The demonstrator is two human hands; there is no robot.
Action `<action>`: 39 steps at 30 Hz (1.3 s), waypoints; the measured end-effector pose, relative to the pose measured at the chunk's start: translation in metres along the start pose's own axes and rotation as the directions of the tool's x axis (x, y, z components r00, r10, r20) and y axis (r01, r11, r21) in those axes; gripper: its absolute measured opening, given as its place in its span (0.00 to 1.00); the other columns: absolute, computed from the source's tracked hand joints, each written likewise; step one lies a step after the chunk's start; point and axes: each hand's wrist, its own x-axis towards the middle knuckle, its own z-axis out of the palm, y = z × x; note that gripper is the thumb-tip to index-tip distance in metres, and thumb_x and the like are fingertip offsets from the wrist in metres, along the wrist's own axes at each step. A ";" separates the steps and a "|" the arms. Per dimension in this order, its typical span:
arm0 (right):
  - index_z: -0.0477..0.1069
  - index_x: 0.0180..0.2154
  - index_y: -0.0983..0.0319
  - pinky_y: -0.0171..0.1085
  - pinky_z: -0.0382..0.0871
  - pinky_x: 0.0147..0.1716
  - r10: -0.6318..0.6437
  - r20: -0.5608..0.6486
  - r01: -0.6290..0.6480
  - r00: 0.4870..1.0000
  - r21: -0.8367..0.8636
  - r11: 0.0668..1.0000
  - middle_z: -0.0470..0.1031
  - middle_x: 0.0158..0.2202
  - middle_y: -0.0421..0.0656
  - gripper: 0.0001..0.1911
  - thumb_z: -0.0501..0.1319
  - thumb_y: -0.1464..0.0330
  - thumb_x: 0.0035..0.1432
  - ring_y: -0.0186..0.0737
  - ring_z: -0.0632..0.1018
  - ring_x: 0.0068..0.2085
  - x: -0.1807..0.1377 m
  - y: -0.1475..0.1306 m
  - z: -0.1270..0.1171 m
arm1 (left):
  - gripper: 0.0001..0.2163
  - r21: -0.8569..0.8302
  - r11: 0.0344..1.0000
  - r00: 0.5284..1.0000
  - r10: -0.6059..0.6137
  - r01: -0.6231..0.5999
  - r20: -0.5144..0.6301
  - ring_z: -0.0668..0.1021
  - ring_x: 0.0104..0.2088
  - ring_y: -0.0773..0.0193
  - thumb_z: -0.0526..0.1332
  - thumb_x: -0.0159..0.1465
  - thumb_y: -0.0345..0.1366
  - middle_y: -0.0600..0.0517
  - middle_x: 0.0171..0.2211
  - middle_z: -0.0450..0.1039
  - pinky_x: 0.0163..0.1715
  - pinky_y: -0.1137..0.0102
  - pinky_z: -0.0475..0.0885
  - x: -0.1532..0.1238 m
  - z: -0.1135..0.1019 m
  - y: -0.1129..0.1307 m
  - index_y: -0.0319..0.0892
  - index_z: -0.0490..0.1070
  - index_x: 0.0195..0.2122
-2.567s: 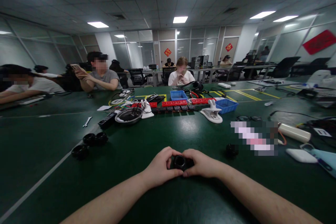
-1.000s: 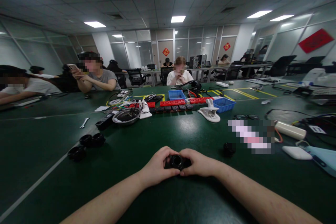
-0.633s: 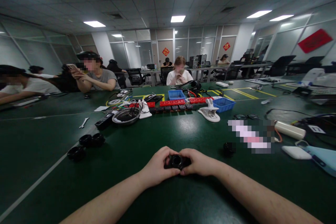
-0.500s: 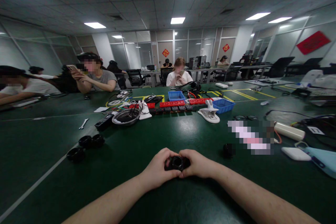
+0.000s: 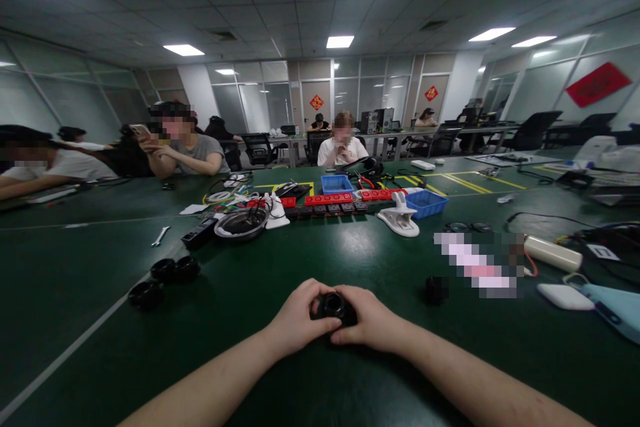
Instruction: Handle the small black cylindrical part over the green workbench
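Observation:
Between my hands, low over the green table [image 5: 235, 340], is a black ring-shaped part [image 5: 334, 305] with a round opening facing up. My left hand [image 5: 303, 317] is closed round its left side, thumb at the front. From the right, my right hand [image 5: 369, 317] grips the same part, its fingertips near the left ones. The fingers hide much of its sides. A similar small black part [image 5: 437, 289] stands to the right of my hands. Several black round parts [image 5: 164, 269] lie in a group to the left.
A small wrench [image 5: 161, 236], a metal bowl [image 5: 241, 223], a white clamp stand [image 5: 399, 216], blue trays [image 5: 425, 202] and red power strips [image 5: 329, 199] lie farther back. At right are a cream cylinder [image 5: 553, 253], a white case [image 5: 565, 296] and glasses [image 5: 469, 227]. Several people sit beyond.
Both hands and the black part have shifted slightly left. My right hand has moved further round the part, and its fingers have changed position. The loose black parts stay put.

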 end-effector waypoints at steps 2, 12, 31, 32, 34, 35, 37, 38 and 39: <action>0.69 0.40 0.61 0.34 0.62 0.33 -0.019 0.094 0.013 0.995 0.066 0.998 0.72 0.35 0.40 0.23 0.67 0.64 0.38 0.40 0.71 0.36 0.000 0.004 -0.006 | 0.16 -0.060 0.998 0.998 0.034 -0.031 0.051 0.65 0.27 0.69 0.65 0.50 0.38 0.55 0.32 0.60 0.25 0.75 0.61 0.000 -0.002 -0.002 0.42 0.67 0.40; 0.70 0.39 0.62 0.35 0.62 0.36 -0.062 0.182 0.046 0.981 0.089 0.995 0.72 0.36 0.40 0.20 0.67 0.68 0.40 0.40 0.71 0.37 0.001 0.007 -0.014 | 0.17 -0.096 0.993 0.993 0.082 -0.074 0.089 0.64 0.27 0.70 0.65 0.50 0.36 0.55 0.32 0.59 0.24 0.77 0.59 0.001 -0.003 -0.002 0.43 0.67 0.41; 0.70 0.38 0.62 0.34 0.61 0.35 -0.058 0.180 0.045 0.982 0.073 0.996 0.71 0.35 0.40 0.18 0.67 0.67 0.41 0.40 0.70 0.37 0.002 0.012 -0.010 | 0.17 -0.114 0.992 0.995 0.053 -0.043 0.088 0.65 0.27 0.69 0.65 0.50 0.37 0.55 0.33 0.60 0.24 0.76 0.61 -0.001 -0.001 -0.001 0.42 0.67 0.41; 0.70 0.38 0.62 0.34 0.61 0.34 -0.054 0.181 0.042 0.982 0.072 0.997 0.71 0.35 0.40 0.18 0.67 0.67 0.41 0.40 0.70 0.37 0.002 0.012 -0.011 | 0.17 -0.113 0.993 0.995 0.052 -0.042 0.088 0.65 0.27 0.69 0.65 0.50 0.37 0.55 0.33 0.60 0.24 0.76 0.61 -0.001 -0.001 -0.001 0.42 0.67 0.41; 0.69 0.37 0.62 0.33 0.61 0.33 -0.042 0.184 0.030 0.982 0.069 0.997 0.70 0.34 0.39 0.19 0.67 0.67 0.40 0.38 0.70 0.35 0.003 0.012 -0.011 | 0.17 -0.107 0.994 0.995 0.047 -0.038 0.088 0.65 0.27 0.69 0.65 0.50 0.36 0.55 0.33 0.60 0.24 0.76 0.61 -0.001 -0.001 0.000 0.42 0.67 0.41; 0.69 0.37 0.62 0.33 0.60 0.32 -0.034 0.181 0.023 0.983 0.062 0.998 0.70 0.34 0.39 0.19 0.67 0.66 0.40 0.38 0.70 0.35 0.002 0.012 -0.011 | 0.16 -0.103 0.994 0.995 0.042 -0.033 0.087 0.65 0.27 0.69 0.65 0.50 0.36 0.55 0.33 0.60 0.24 0.76 0.61 -0.001 -0.001 0.000 0.42 0.67 0.40; 0.68 0.35 0.62 0.32 0.59 0.30 -0.006 0.165 0.001 0.986 0.028 1.000 0.70 0.32 0.38 0.19 0.68 0.64 0.38 0.37 0.70 0.33 0.002 0.009 -0.010 | 0.16 -0.089 0.996 0.997 0.024 -0.017 0.076 0.65 0.27 0.69 0.65 0.50 0.37 0.55 0.33 0.60 0.24 0.76 0.61 -0.002 0.001 0.002 0.42 0.67 0.39; 0.68 0.34 0.62 0.31 0.59 0.28 0.019 0.150 -0.019 0.988 0.000 1.000 0.70 0.32 0.38 0.19 0.68 0.63 0.37 0.37 0.70 0.32 0.002 0.007 -0.008 | 0.16 -0.072 0.997 0.998 0.009 -0.005 0.056 0.65 0.27 0.69 0.65 0.49 0.37 0.55 0.32 0.60 0.24 0.75 0.61 -0.002 0.002 0.003 0.41 0.67 0.39; 0.67 0.33 0.63 0.31 0.58 0.27 0.051 0.126 -0.047 0.991 -0.032 0.998 0.70 0.31 0.39 0.20 0.68 0.62 0.37 0.37 0.69 0.32 0.002 0.005 -0.006 | 0.15 -0.049 0.999 1.000 -0.010 0.011 0.023 0.66 0.27 0.68 0.65 0.49 0.37 0.55 0.32 0.60 0.25 0.75 0.61 -0.003 0.003 0.004 0.41 0.67 0.38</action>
